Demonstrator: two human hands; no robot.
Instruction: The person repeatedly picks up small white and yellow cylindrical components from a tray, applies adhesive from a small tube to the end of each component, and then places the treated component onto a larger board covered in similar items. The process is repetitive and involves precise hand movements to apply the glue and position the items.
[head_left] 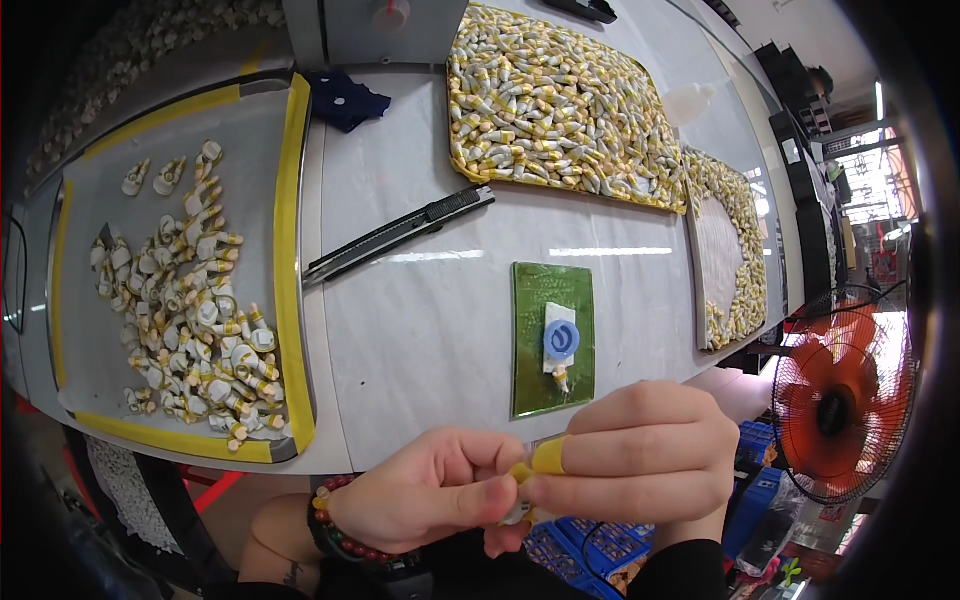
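Observation:
Just past the table's near edge, my left hand [430,495] pinches a small white piece with a yellow part [515,513] between thumb and fingers. My right hand [640,455] meets it there, its thumb and fingertips closed on the same piece; most of the piece is hidden by the fingers. Yellow tape [549,456] wraps one right finger. Beyond the hands lies a green mat [530,300], carrying a white block with a blue ring-shaped part [562,340] on it. A small white and yellow piece [561,380] sticks out at the block's near end.
A yellow-taped tray [298,200] at the left holds a heap of small white and yellow pieces [190,330]. Behind lie a utility knife [400,235], a dark cloth [345,100] and a full tray of similar pieces [550,110]. An orange fan [835,400] stands at right.

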